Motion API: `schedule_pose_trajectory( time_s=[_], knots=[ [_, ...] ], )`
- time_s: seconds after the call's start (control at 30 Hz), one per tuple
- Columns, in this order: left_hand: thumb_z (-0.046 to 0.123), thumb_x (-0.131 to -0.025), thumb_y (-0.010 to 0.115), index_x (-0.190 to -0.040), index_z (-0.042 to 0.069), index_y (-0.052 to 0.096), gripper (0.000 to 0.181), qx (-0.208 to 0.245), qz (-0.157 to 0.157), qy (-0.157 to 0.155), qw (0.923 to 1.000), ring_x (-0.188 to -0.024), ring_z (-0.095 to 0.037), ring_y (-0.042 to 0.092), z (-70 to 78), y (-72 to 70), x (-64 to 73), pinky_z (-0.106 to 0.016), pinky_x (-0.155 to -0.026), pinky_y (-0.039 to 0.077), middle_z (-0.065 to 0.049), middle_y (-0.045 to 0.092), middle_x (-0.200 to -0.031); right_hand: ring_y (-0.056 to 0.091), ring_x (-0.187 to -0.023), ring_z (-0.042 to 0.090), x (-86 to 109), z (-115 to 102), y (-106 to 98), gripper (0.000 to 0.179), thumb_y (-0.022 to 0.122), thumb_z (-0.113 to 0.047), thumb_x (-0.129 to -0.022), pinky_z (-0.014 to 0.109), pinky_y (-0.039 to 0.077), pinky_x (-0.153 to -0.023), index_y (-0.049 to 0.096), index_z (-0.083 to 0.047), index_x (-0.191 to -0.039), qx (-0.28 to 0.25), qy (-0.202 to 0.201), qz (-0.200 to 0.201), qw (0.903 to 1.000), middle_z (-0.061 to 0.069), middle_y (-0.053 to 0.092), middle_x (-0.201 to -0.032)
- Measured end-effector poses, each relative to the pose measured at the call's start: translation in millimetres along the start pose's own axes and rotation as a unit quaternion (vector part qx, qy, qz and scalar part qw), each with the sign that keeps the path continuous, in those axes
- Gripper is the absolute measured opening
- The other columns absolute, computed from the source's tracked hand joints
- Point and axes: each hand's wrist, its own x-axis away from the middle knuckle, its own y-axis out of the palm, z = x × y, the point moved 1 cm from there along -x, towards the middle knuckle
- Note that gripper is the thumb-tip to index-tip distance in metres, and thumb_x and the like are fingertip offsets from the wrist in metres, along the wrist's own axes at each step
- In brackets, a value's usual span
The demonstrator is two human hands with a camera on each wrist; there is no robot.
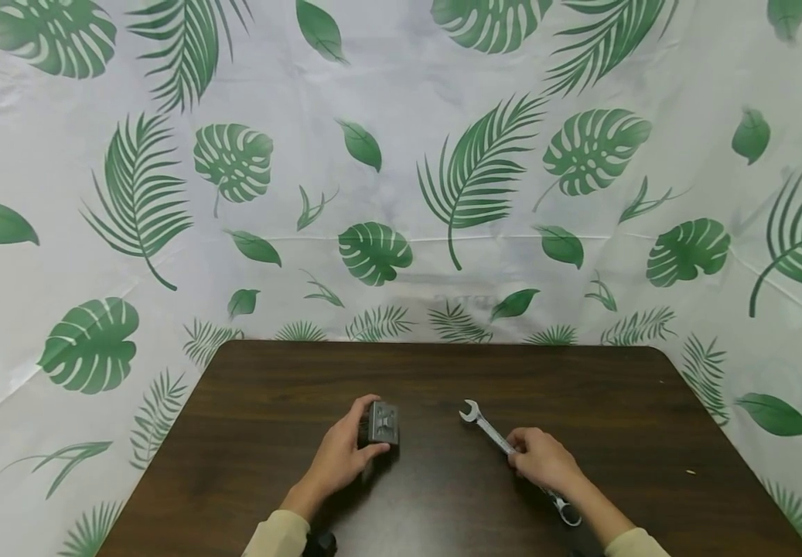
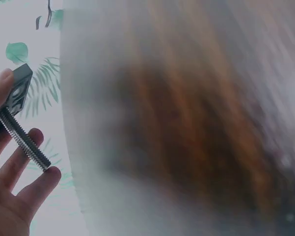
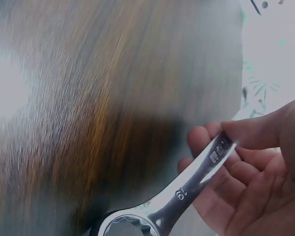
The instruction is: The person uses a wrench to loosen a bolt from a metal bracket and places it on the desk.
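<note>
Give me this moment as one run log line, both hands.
left hand: grips block with threaded rod | right hand: pinches wrench | block, wrench: apart | surface: brown table

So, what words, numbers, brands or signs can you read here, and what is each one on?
"1" plus a second digit, 6 or 9 (I cannot tell which): on the wrench in the right hand.
A small mark further along the same wrench: too small and blurred to read.
Faint letter-like marks on the leaf-printed backdrop: unreadable.
The metal part in the left hand: none readable.
</note>
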Motion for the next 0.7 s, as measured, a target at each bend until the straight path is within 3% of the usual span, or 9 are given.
schedule_pose_trajectory(
  time_s=[0.13,0.23,0.33,0.4,0.5,0.63,0.7],
  knots=[
    [0.017,-0.078,0.085,-0.141,0.031,0.039,0.078,0.049,0.03,0.001,0.9983,-0.102,-0.016,0.063,12.7,-2.9,-3.4,-0.04,-0.084,0.054,0.001,0.064,-0.115,0.057,-0.059,0.017,-1.1,-8,0,0.012,0.06,0.003,-0.082,0.03,0.047,-0.05,0.064,0.001,-0.094,-0.116,-0.05,-0.012,0.9919,0.004,0.058,-0.069],
    [0.012,-0.075,0.086,-0.139,0.029,0.041,0.08,0.095,0.055,0.009,0.994,-0.104,-0.015,0.063,23.6,-5.2,-8.5,-0.041,-0.086,0.054,0.002,0.064,-0.116,0.056,-0.059,0.018,-1.3,-19,0,0.013,0.057,0.003,-0.088,0.03,0.049,-0.05,0.06,0.007,-0.101,-0.201,-0.101,-0.021,0.9742,0.007,0.057,-0.072],
    [0.009,-0.073,0.087,-0.136,0.027,0.044,0.079,0.135,0.077,0.02,0.9877,-0.103,-0.014,0.064,35.2,-7.8,-13.0,-0.043,-0.087,0.053,0.004,0.064,-0.117,0.053,-0.056,0.015,2.7,-35,0,0.017,0.057,-0.001,-0.095,0.029,0.048,-0.049,0.057,0.008,-0.109,-0.246,-0.134,-0.022,0.9597,0.009,0.056,-0.072],
    [0.008,-0.073,0.088,-0.135,0.025,0.046,0.077,0.153,0.089,0.026,0.9839,-0.103,-0.013,0.064,43.2,-10.3,-15.2,-0.044,-0.087,0.053,0.005,0.064,-0.118,0.05,-0.055,0.013,7.5,-47,0,0.02,0.057,-0.006,-0.097,0.028,0.046,-0.048,0.058,0.007,-0.113,-0.255,-0.137,-0.014,0.957,0.009,0.054,-0.072],
    [0.006,-0.071,0.088,-0.134,0.018,0.048,0.076,0.169,0.112,0.033,0.9787,-0.101,-0.014,0.065,54.6,-15.3,-15.2,-0.047,-0.086,0.053,0.004,0.064,-0.118,0.052,-0.062,0.011,14.8,-64,4,0.022,0.061,-0.011,-0.097,0.026,0.046,-0.054,0.062,0.002,-0.115,-0.24,-0.141,0.015,0.9604,0.005,0.057,-0.079],
    [0.003,-0.069,0.089,-0.134,0.011,0.049,0.077,0.183,0.136,0.041,0.9727,-0.1,-0.016,0.066,67.6,-20.7,-12.3,-0.05,-0.085,0.053,0.003,0.064,-0.122,0.056,-0.074,0.01,24.2,-81,12,0.02,0.064,-0.012,-0.096,0.025,0.047,-0.064,0.065,-0.003,-0.114,-0.21,-0.159,0.048,0.9634,0.001,0.061,-0.087],
    [0.0,-0.068,0.089,-0.132,0.007,0.049,0.076,0.188,0.146,0.045,0.9702,-0.1,-0.018,0.067,82.1,-26.9,-9.8,-0.05,-0.083,0.054,-0.002,0.065,-0.124,0.055,-0.074,0.011,30.9,-90,14,0.018,0.063,-0.008,-0.095,0.025,0.048,-0.064,0.065,-0.003,-0.113,-0.206,-0.172,0.06,0.9615,0.001,0.061,-0.087]
  ],
)
